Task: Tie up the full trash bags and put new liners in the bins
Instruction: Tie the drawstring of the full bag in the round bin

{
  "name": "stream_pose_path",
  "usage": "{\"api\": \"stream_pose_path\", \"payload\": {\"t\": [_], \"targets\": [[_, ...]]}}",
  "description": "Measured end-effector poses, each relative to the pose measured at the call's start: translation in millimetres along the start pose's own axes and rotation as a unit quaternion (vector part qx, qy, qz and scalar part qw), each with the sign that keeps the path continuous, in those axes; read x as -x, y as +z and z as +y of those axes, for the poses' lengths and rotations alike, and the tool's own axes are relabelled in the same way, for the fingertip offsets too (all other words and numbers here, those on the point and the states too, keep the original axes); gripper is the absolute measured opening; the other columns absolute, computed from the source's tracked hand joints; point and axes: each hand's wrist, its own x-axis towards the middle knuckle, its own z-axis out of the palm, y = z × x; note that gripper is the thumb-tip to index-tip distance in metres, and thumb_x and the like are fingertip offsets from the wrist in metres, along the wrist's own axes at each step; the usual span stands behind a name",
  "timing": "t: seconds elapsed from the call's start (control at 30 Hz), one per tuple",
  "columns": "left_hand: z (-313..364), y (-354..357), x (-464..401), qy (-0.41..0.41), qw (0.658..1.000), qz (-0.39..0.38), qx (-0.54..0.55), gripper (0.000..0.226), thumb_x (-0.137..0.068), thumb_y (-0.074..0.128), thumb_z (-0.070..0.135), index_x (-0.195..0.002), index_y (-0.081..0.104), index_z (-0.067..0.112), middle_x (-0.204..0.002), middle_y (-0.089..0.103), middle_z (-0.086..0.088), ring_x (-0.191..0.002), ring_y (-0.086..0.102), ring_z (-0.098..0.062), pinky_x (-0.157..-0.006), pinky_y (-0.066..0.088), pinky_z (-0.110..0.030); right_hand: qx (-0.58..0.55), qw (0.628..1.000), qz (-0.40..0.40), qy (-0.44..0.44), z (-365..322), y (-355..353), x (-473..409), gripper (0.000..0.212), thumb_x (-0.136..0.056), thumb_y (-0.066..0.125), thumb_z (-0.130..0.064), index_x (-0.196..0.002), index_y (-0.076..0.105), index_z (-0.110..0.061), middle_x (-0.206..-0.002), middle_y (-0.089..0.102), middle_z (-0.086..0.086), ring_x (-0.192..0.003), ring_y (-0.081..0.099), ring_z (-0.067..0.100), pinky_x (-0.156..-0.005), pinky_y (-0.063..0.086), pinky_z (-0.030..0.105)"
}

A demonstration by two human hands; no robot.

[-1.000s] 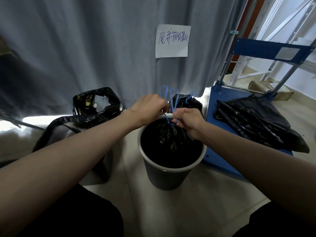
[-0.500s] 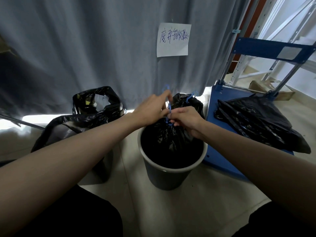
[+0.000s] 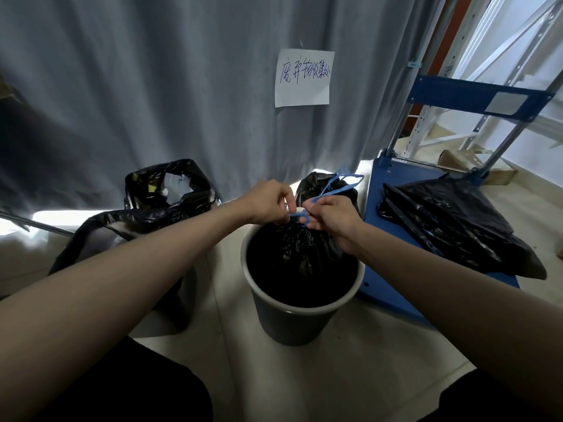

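Observation:
A round grey bin (image 3: 292, 322) stands on the floor in the middle, with a full black trash bag (image 3: 300, 254) gathered at its neck inside it. Blue drawstrings (image 3: 336, 185) rise from the neck in loops. My left hand (image 3: 268, 202) pinches one end of the drawstring just above the bag's neck. My right hand (image 3: 330, 213) pinches the other end right beside it, knuckles almost touching the left hand. A second bin (image 3: 170, 196) at the left holds an open black bag with rubbish showing.
A blue platform trolley (image 3: 377, 269) stands at the right with flat black bags (image 3: 457, 229) piled on it. Another tied black bag (image 3: 316, 184) sits behind the grey bin. A grey curtain with a paper note (image 3: 303, 77) hangs behind. Metal shelving fills the far right.
The tall blue loops have been drawn down and now lean to the right. Both hands have closed in on the bag's neck and pull the drawstring ends apart.

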Motion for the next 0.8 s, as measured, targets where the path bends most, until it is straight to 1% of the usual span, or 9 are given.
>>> {"api": "stream_pose_path", "payload": {"t": [0.07,0.13,0.23,0.3,0.37,0.47,0.6,0.7,0.8], "targets": [[1,3,0,-0.003,1.0,-0.002,0.029,0.015,-0.072,0.074,0.013,-0.087,0.073,0.015,-0.066,0.067,0.0,-0.057,0.058,-0.008,-0.062,0.046,-0.019,0.001,1.0,0.001,-0.002,1,1,-1,0.014,-0.095,0.058,-0.006,-0.105,0.06,0.005,-0.077,0.061,0.011,-0.063,0.062,0.018,-0.055,0.055,0.017],[1,6,0,-0.005,0.998,0.016,0.055,0.011,-0.071,0.078,0.022,-0.081,0.075,0.018,-0.054,0.062,0.007,-0.049,0.054,-0.002,-0.053,0.042,-0.014,0.006,1.0,-0.001,-0.006,0,1,-1,0.015,-0.096,0.058,-0.006,-0.105,0.06,0.005,-0.074,0.062,0.011,-0.061,0.062,0.017,-0.054,0.054,0.017],[-1,9,-2,-0.01,0.994,0.05,0.092,0.008,-0.069,0.081,0.02,-0.076,0.078,0.016,-0.044,0.056,0.014,-0.043,0.048,0.003,-0.048,0.037,-0.01,0.019,1.0,-0.001,-0.014,0,-1,0,0.014,-0.095,0.059,-0.006,-0.104,0.062,0.005,-0.073,0.064,0.011,-0.06,0.061,0.017,-0.055,0.054,0.018],[-1,12,-4,-0.009,0.991,0.066,0.114,0.01,-0.067,0.084,0.016,-0.075,0.078,0.013,-0.041,0.055,0.017,-0.042,0.046,0.007,-0.045,0.032,-0.005,0.019,1.0,-0.004,-0.02,0,-2,2,0.013,-0.095,0.059,-0.006,-0.102,0.062,0.005,-0.073,0.064,0.013,-0.059,0.059,0.017,-0.052,0.053,0.017],[0,16,-5,-0.006,0.99,0.079,0.117,0.009,-0.066,0.084,0.016,-0.073,0.078,0.013,-0.042,0.056,0.016,-0.042,0.046,0.008,-0.045,0.031,-0.004,0.021,0.999,0.001,-0.026,0,-4,3,0.011,-0.095,0.058,-0.005,-0.098,0.062,0.005,-0.074,0.063,0.015,-0.057,0.057,0.017,-0.049,0.052,0.017],[6,23,-7,0.011,0.989,0.098,0.11,0.007,-0.065,0.084,0.017,-0.069,0.078,0.017,-0.052,0.062,0.01,-0.046,0.049,0.007,-0.049,0.035,-0.005,0.035,0.999,0.024,-0.026,1,-7,1,0.009,-0.094,0.057,-0.003,-0.093,0.064,0.002,-0.071,0.061,0.015,-0.055,0.054,0.017,-0.049,0.05,0.021],[12,28,-10,0.043,0.988,0.133,0.067,0.008,-0.065,0.082,0.019,-0.07,0.077,0.023,-0.059,0.066,0.007,-0.055,0.054,0.004,-0.053,0.035,-0.005,0.049,0.997,0.053,-0.012,2,-11,-3,0.012,-0.094,0.057,-0.005,-0.09,0.067,-0.001,-0.069,0.062,0.014,-0.051,0.057,0.014,-0.047,0.049,0.022],[16,30,-9,0.081,0.986,0.139,0.041,0.008,-0.066,0.08,0.018,-0.073,0.078,0.021,-0.061,0.06,0.012,-0.06,0.054,0.009,-0.055,0.034,-0.003,0.052,0.997,0.065,-0.001,2,-14,-5,0.012,-0.094,0.059,-0.009,-0.089,0.068,-0.003,-0.065,0.062,0.012,-0.051,0.06,0.016,-0.045,0.048,0.022],[19,34,-5,0.112,0.983,0.148,-0.001,0.009,-0.072,0.075,0.016,-0.08,0.077,0.02,-0.062,0.048,0.016,-0.059,0.048,0.004,-0.058,0.033,-0.005,0.056,0.996,0.072,0.013,1,-15,-8,0.011,-0.094,0.059,-0.008,-0.094,0.067,-0.001,-0.066,0.063,0.014,-0.052,0.063,0.02,-0.043,0.046,0.022]]}}
